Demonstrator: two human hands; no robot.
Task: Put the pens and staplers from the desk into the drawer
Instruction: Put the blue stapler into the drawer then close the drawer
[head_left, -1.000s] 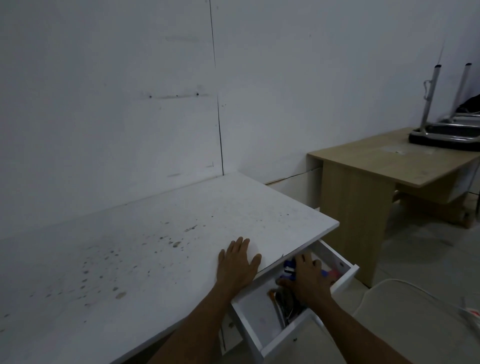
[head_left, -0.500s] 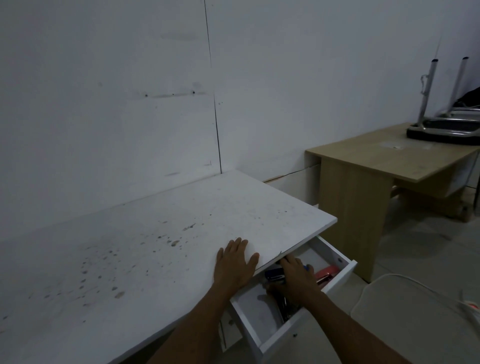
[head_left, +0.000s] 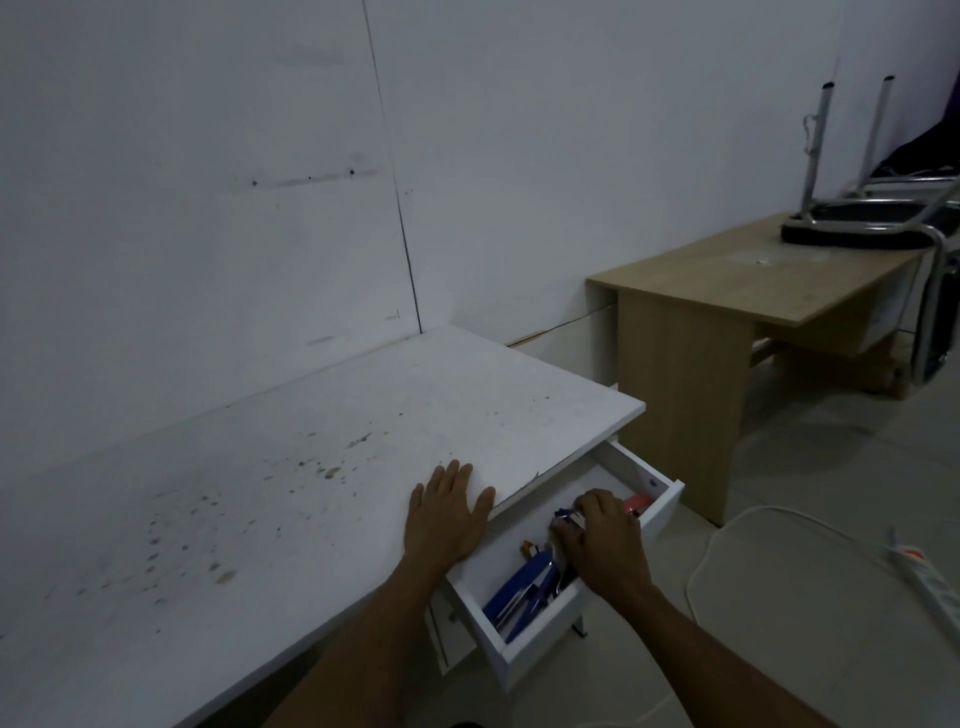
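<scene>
The left hand (head_left: 449, 514) lies flat, fingers spread, on the speckled white desk (head_left: 291, 467), probably as a brace. The right hand (head_left: 605, 540) reaches into the open drawer (head_left: 540, 642), fingers curled among its contents; what it grips, I cannot tell. A glossy blue stapler (head_left: 522, 584) and a red one (head_left: 638, 503) already lie inside.

Dim, flat, bluish light is filling the room, with no clear source showing. The speckled white desk top (head_left: 291, 467) is catching the palest sheen. A soft shadow is pooling beneath the light wooden side table (head_left: 727, 291). Straight lines are bowing toward the frame edges, and the far right is smearing slightly.
</scene>
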